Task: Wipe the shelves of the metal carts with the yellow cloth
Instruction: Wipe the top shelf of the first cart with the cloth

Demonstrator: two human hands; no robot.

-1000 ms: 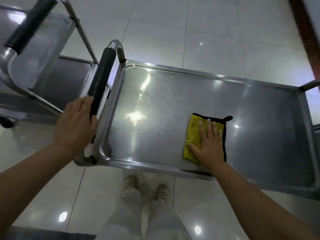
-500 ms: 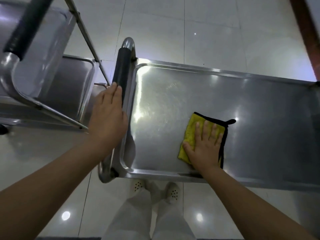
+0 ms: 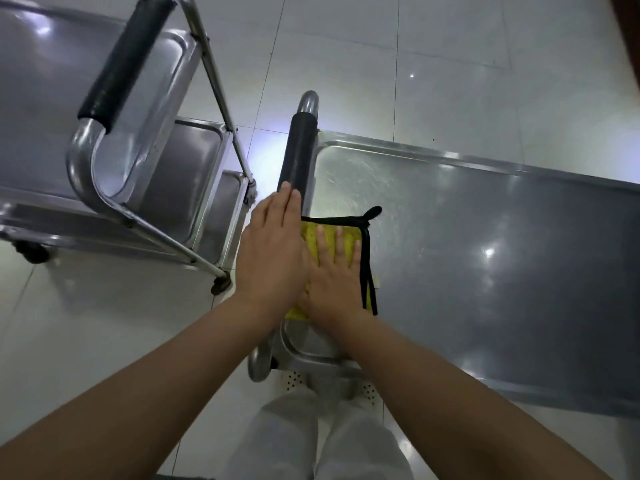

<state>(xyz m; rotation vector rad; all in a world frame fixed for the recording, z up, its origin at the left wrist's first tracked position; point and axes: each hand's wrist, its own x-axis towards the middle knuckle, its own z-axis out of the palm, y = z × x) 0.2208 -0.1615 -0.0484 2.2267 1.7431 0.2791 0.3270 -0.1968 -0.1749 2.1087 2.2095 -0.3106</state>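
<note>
Yellow cloth (image 3: 317,237): folded pad w/ black edging and hang loop, lying flat on top shelf (image 3: 485,244) of near metal cart, at the handle end, close to the near rim.

Right hand (image 3: 334,275): flat on cloth, fingers straight, palm pressing down; no pinch or grip.

Left hand (image 3: 272,252): fingers straight, laid over the cart's black handle grip (image 3: 298,150); not clearly wrapped round it. It overlaps the cloth's left edge in view; contact w/ cloth cannot be told.

Handling, est.: cloth soft, light, limp; prob. bunches or unfolds if pushed by one edge. Best driven by flat palm at centre, as now. Steel shelf smooth and glossy, so cloth should slide easily; raised rim will catch the loop and trim.

Second cart (image 3: 114,161) stands to the left, apart, shelves untouched by either hand.
</note>
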